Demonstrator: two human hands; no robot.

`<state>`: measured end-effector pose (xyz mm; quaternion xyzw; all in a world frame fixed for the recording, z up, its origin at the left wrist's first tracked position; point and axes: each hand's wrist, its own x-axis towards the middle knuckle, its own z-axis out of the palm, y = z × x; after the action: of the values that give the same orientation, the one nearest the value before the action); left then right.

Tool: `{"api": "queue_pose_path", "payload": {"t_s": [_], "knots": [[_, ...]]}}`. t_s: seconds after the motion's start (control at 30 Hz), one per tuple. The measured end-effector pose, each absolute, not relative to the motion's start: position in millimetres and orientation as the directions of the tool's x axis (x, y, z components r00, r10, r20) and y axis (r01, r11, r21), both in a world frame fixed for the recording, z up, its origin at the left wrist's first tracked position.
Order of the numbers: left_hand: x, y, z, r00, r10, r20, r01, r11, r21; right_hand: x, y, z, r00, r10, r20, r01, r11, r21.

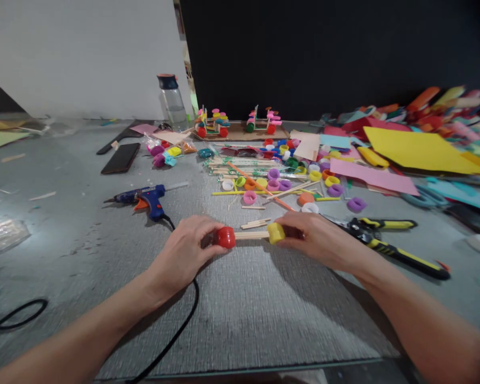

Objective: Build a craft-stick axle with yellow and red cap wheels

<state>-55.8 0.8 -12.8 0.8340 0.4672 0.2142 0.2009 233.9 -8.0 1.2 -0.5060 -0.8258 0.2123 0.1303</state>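
Note:
Between my hands runs a short bundle of pale wooden sticks, with a red bottle cap at its left end and a yellow bottle cap at its right end. My left hand is closed, thumb and fingers pinching the red cap. The yellow cap is gripped by the fingers of my right hand. Just beyond the bundle lie a few cut stick pieces. A blue glue gun rests past my left hand, and yellow-black pliers lie right of my right hand.
Loose bottle caps and packaged sticks spread over the table's middle. Two small cap-wheeled models stand at the back beside a water bottle. A phone lies left; yellow paper and scissors lie right. A black cable crosses in front.

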Motion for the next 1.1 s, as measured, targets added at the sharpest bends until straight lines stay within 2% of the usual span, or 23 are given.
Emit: {"api": "queue_pose_path", "payload": {"t_s": [0.67, 0.8, 1.1], "knots": [[-54, 2, -11, 0.473, 0.866, 0.166, 0.695, -0.482, 0.534, 231, -9, 8, -0.499, 0.866, -0.021, 0.828, 0.47, -0.307], [-55, 2, -11, 0.489, 0.856, 0.165, 0.691, -0.496, 0.526, 232, -11, 10, -0.481, 0.876, -0.029, 0.84, 0.451, -0.301], [-59, 1, -3, 0.508, 0.856, 0.1, 0.758, -0.499, 0.42, 241, -13, 7, -0.43, 0.902, -0.032, 0.849, 0.392, -0.354]]}}
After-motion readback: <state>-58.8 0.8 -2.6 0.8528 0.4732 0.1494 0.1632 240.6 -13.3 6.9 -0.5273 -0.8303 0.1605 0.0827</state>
